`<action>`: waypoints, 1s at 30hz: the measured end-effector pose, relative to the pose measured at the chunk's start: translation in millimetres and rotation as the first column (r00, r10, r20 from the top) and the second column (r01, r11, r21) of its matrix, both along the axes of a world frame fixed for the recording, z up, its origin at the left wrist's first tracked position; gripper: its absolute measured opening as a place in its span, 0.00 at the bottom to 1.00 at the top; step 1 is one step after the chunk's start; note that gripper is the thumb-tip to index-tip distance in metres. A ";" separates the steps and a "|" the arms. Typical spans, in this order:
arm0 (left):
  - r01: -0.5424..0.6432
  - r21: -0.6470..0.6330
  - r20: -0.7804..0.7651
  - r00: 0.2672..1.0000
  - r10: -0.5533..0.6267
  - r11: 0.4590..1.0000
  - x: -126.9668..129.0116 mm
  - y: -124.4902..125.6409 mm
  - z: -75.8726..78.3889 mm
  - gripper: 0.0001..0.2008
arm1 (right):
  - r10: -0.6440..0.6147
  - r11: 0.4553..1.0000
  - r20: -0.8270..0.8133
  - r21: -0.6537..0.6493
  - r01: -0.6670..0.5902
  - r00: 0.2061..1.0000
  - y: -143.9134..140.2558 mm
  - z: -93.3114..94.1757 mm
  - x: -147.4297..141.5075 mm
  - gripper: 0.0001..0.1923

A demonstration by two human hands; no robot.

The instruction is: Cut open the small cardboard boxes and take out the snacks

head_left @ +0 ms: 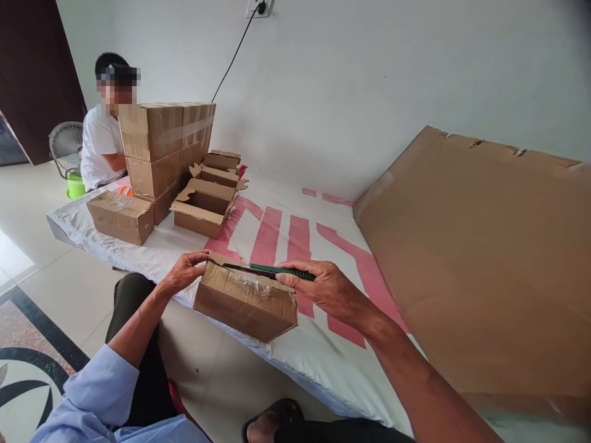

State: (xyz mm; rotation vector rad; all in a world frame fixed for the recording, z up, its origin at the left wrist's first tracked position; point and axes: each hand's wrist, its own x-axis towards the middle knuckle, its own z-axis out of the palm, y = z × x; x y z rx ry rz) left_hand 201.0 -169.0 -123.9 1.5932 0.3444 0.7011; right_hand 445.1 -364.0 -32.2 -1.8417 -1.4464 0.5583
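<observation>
A taped cardboard box (pixel 247 301) lies at the table's near edge, one end slightly turned toward me. My left hand (pixel 187 271) holds its left upper corner, fingers over the top and thumb against the side. In my right hand (pixel 318 286) is a knife (pixel 281 271) with a ridged green handle. Its dark blade lies along the top of the box, pointing left toward my left hand. Clear, crumpled tape shows on the box's near face, just below the blade. How deep the blade sits cannot be made out.
Stacked closed boxes (pixel 159 138) stand at the far left, with a single taped box (pixel 120 216) in front. Beside them are several opened boxes (pixel 203 206). A large cardboard sheet (pixel 480 264) leans at right. A person (pixel 99 144) sits behind the stack near a fan (pixel 66 147).
</observation>
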 end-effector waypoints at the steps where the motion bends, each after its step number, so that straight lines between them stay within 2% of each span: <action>1: 0.003 -0.001 -0.002 1.000 -0.003 1.000 -0.1 -0.7 1.2 0.13 | 0.008 1.000 0.008 -0.005 -0.008 1.000 0.6 0.6 -0.3 0.26; 5: 0.011 -0.009 0.002 1.000 -0.011 1.000 0.1 -0.4 -0.3 0.12 | 0.033 0.999 0.056 -0.032 -0.032 0.998 3.3 4.0 -0.2 0.23; 17: 0.010 0.023 -0.006 1.000 -0.010 1.000 0.4 5.9 -10.5 0.14 | 0.071 0.989 0.191 -0.144 -0.043 0.979 9.4 28.6 -5.8 0.21; 23: 0.020 0.022 0.004 1.000 -0.020 1.000 0.8 5.7 -9.8 0.14 | 0.125 0.981 0.298 -0.179 -0.073 0.946 15.1 33.4 -7.4 0.19; 30: 0.011 0.063 -0.007 1.000 -0.011 0.998 0.9 11.8 -14.6 0.14 | 0.186 0.967 0.417 -0.237 -0.091 0.890 15.9 48.7 -13.0 0.17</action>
